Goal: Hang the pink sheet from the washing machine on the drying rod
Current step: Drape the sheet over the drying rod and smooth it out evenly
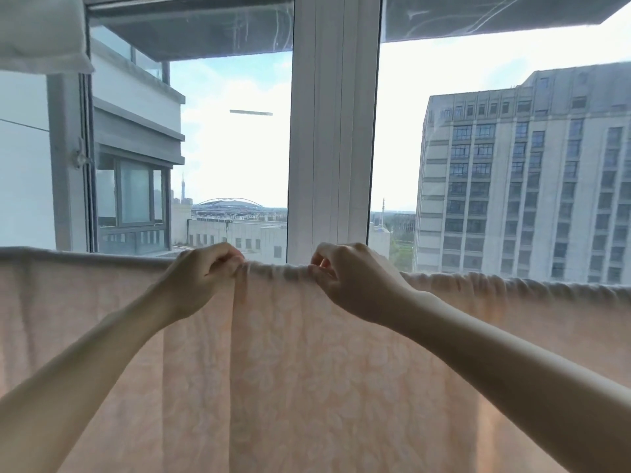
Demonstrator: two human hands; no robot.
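1. Nearest the camera, two bare forearms reach forward and up from the lower left and lower right corners of the view, converging toward the middle.
2. The pink sheet [290, 370] hangs in front of the person, draped over a horizontal line that crosses the whole view; the rod itself is hidden under the cloth. The fabric carries a pale leaf or flower pattern and falls in long vertical folds to the bottom edge.
3. The left hand [205, 271] grips the top fold of the sheet just left of centre, fingers curled and pinching a gather of cloth at the fold.
4. The right hand [345, 274] sits just right of centre, near the left hand but apart from it, its fingers curled and pinching the same top fold.
5. Between the two hands the top edge is bunched into small pleats. To the right of the right hand the fold is also gathered and wrinkled; to the left of the left hand it lies smooth and flat.
6. Behind the sheet stands a white window frame [331, 131], its upright post rising between the hands.
7. In the upper left corner a white cloth item [41, 32] hangs into view.
8. Beyond the glass, a tall apartment block [529, 172] stands to the right, balconies to the left, and low roofs below a bright, cloudy sky.
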